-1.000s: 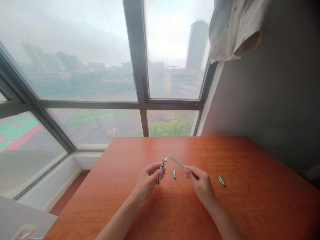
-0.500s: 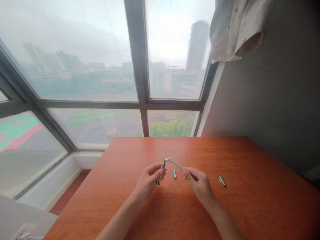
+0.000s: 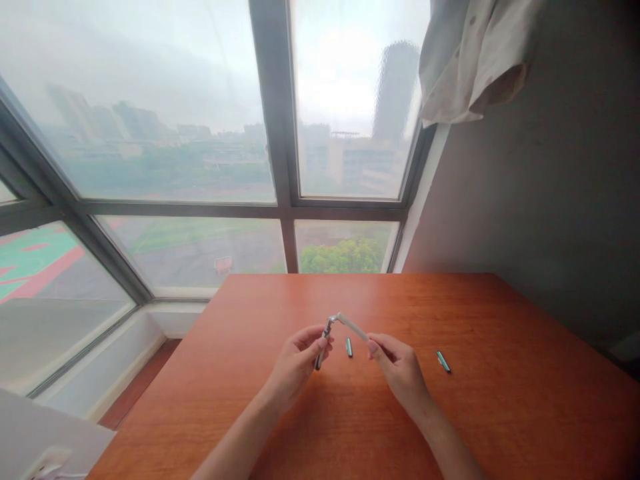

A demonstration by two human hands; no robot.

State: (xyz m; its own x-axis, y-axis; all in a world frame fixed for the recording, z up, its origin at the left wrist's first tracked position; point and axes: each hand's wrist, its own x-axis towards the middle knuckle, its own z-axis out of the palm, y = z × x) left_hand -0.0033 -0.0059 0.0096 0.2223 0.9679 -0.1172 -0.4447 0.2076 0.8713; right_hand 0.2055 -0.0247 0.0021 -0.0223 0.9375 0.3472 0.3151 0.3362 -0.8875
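Observation:
My left hand (image 3: 303,357) is closed around a razor handle (image 3: 321,352), dark and silver, tilted with its bare metal neck upward. My right hand (image 3: 397,360) pinches the lower end of a thin whitish stick (image 3: 353,327). The far tip of the stick slants up to the left and meets the top of the razor handle, or lies very close to it. Between my hands, on the tabletop, lies a razor cartridge (image 3: 349,347) with a green strip. A second razor cartridge (image 3: 443,361) rests to the right of my right hand.
The reddish-brown wooden table (image 3: 240,307) reaches back to a large framed window (image 3: 285,133). A grey wall (image 3: 530,193) borders its right side, and a pale curtain (image 3: 475,67) hangs above. At lower left is a white wall socket (image 3: 47,463).
The tip of the whitish stick has shifted very slightly against the top of the razor handle. Both hands stay in almost the same place.

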